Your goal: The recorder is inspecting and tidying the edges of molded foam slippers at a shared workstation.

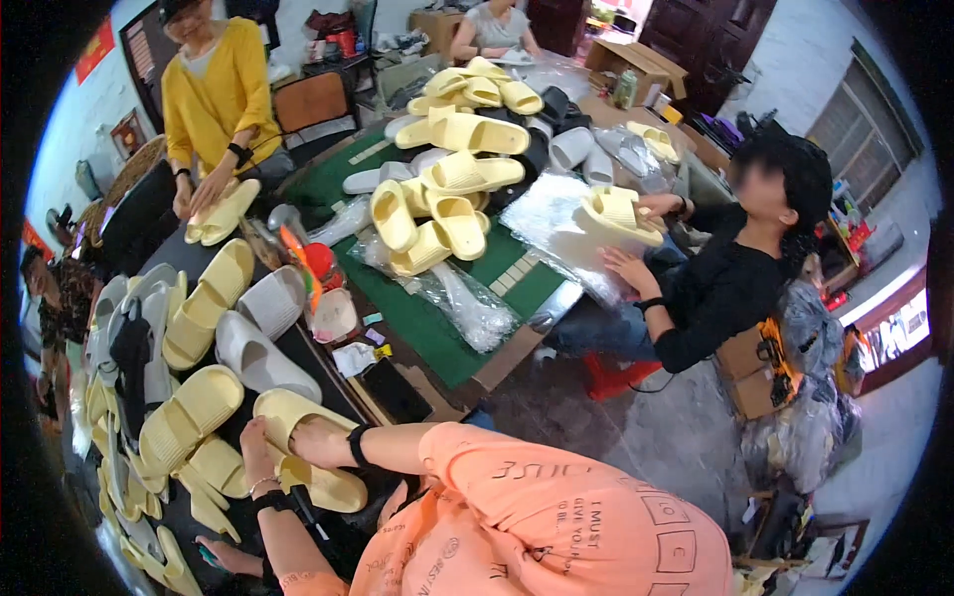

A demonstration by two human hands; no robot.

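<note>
The left grip (257, 453) grasped the left end of a pair of pale yellow slippers (336, 485), while the right grip (323, 441) grasped the pair's middle, its fingertips partly hidden by the strap. The pair was above the near edge of the dark desk (336, 389). Left of it, along that desk's left side, loose yellow and grey slippers lay crowded together; a grey slipper (263, 354) lay just beyond the pair. A black phone (396, 389) lay by the near-left corner of the green desk (545, 288), whose middle bore a slipper heap (457, 174). At its right edge, a co-worker in black (730, 283) held another yellow slipper (621, 212).
</note>
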